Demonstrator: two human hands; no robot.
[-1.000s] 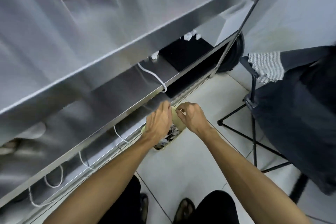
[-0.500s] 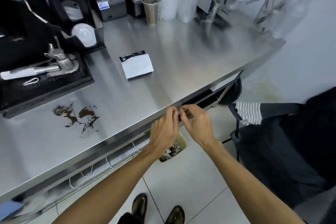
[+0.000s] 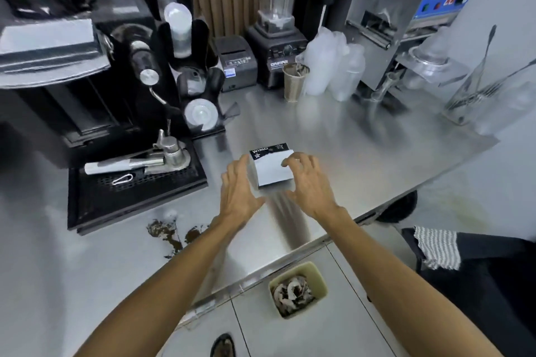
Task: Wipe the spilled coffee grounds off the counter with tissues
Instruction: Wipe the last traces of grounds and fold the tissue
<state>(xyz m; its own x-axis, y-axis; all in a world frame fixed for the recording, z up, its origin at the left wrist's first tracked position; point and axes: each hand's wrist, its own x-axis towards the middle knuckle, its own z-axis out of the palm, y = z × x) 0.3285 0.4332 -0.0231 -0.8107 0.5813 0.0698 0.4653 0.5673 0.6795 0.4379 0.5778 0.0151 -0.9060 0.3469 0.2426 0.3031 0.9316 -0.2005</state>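
- Tissue pack (image 3: 274,168): lies flat on the steel counter (image 3: 362,153), mid-counter, between both hands. White top, black band at the far end.
- Left hand (image 3: 239,185): fingers straight and together, released, laid along the pack's left side. Thumb near the pack's near-left corner.
- Right hand (image 3: 309,180): fingers spread and arched, loose, tips resting on the pack's right top edge. Thumb by the near-right corner. Frame is blurred here; cannot tell whether a sheet is caught under the tips.
- Coffee grounds (image 3: 166,233): dark brown patches on the counter, left of the left forearm, just in front of the drip tray (image 3: 130,191). Well apart from the pack.
- Bin (image 3: 298,288): on the floor just below the counter edge, holds crumpled, stained tissues.
- Back of counter: printer (image 3: 236,62), blender (image 3: 275,40), cup (image 3: 294,82).
- Striped cloth (image 3: 438,249): to the right, below counter level.
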